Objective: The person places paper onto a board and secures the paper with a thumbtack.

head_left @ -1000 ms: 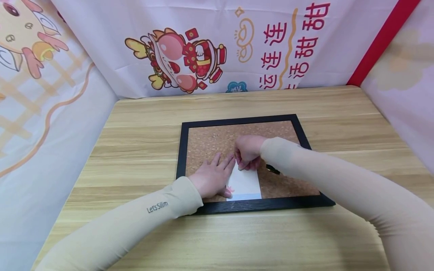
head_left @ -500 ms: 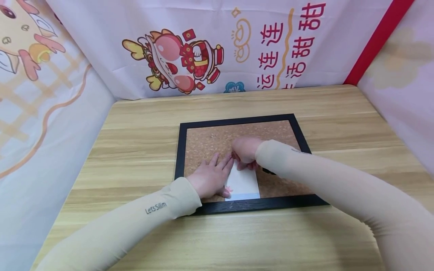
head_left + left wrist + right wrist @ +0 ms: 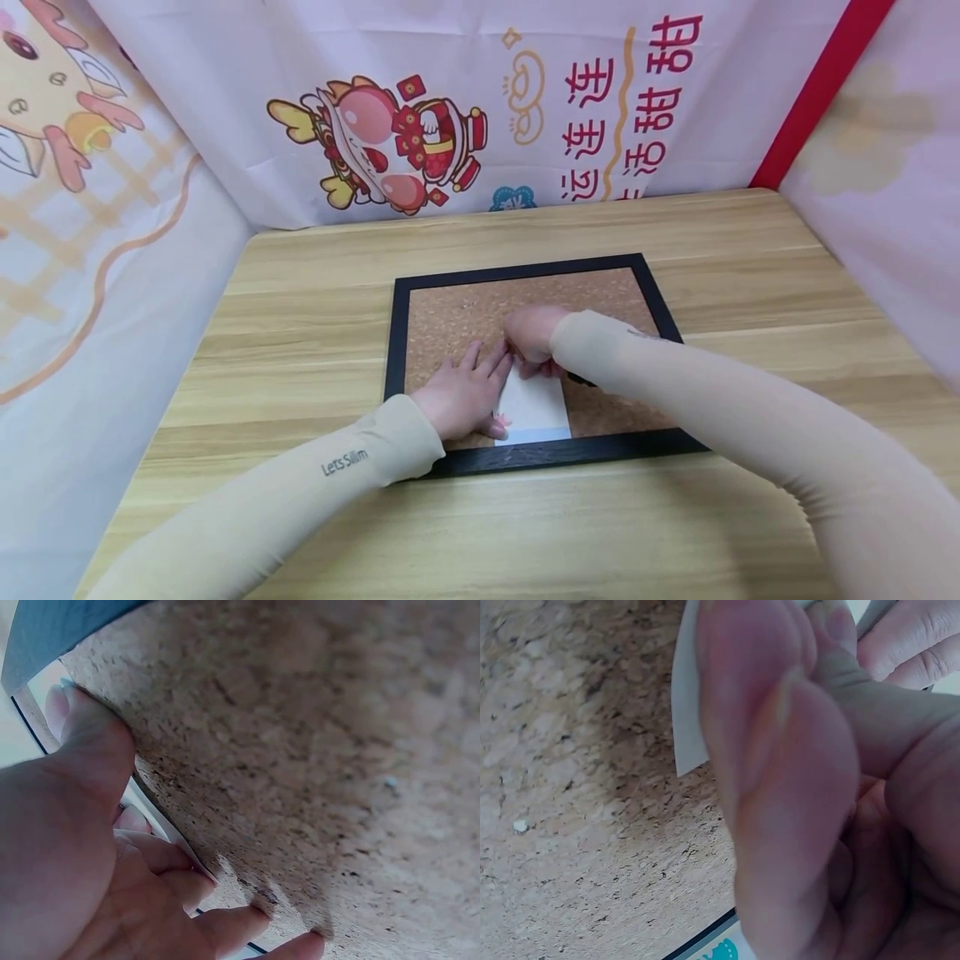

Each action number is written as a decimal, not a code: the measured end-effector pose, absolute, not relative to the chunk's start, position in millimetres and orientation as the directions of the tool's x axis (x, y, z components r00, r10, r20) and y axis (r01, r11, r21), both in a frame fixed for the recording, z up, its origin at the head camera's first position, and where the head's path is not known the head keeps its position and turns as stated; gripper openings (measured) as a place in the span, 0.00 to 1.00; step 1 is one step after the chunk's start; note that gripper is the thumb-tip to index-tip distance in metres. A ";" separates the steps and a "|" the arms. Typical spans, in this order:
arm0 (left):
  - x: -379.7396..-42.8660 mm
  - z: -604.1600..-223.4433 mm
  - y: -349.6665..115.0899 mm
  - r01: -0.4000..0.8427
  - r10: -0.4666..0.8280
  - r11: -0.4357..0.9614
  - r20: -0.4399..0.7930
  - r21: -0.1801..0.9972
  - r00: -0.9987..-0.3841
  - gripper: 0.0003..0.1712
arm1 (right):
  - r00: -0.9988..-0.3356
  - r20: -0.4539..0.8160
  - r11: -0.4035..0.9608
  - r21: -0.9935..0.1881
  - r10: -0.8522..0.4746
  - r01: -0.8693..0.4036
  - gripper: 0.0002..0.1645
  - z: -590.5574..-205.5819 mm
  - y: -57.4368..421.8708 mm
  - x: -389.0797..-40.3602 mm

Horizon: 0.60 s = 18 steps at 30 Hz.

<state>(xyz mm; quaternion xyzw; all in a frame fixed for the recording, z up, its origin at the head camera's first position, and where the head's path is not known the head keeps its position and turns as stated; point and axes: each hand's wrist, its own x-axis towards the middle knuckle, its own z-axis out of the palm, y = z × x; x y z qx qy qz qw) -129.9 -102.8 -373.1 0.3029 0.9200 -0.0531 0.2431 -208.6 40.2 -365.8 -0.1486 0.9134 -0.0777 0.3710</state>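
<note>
A sheet of white paper (image 3: 534, 406) with a small pink figure lies on the cork board (image 3: 611, 410), reaching its near frame edge. My left hand (image 3: 463, 396) rests with spread fingers on the board's left part. Its thumb is on the paper's lower left, and its forefinger lies by the upper left corner. At the paper's top end is my right hand (image 3: 534, 333), fingers curled close to the left fingertips. Whatever may be between its fingers is hidden. In the right wrist view, a corner of the paper (image 3: 688, 712) shows beside the right fingers.
A black frame (image 3: 517, 272) borders the board, which lies on a wood-grain table (image 3: 322, 325). Printed cloth (image 3: 450, 50) hangs behind and at both sides. A small dark thing (image 3: 581, 381) shows partly under the right wrist. A white speck (image 3: 520, 826) marks the cork.
The head view has shifted a little, moving the whole scene slightly left. My right hand has turned slightly at the paper's top end; my left hand stays in place on the board.
</note>
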 end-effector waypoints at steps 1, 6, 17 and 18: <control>-131.0 -373.6 -103.3 0.582 0.530 0.812 -0.480 0.049 -0.699 0.59 | -0.681 -0.655 0.944 -0.250 -0.328 -0.214 0.06 -365.9 39.5 -209.6; -135.1 -375.5 -107.0 0.576 0.524 0.816 -0.481 0.048 -0.702 0.59 | -0.682 -0.654 0.944 -0.256 -0.327 -0.207 0.06 -366.4 35.0 -213.7; -132.6 -384.0 -106.8 0.552 0.535 0.826 -0.473 0.115 -0.700 0.59 | -0.631 -0.625 0.882 -0.402 -0.460 -0.245 0.07 -380.4 53.8 -216.3; -132.6 -385.0 -107.5 0.556 0.544 0.822 -0.467 0.127 -0.697 0.59 | -0.615 -0.618 0.866 -0.425 -0.490 -0.263 0.08 -382.1 58.2 -217.4</control>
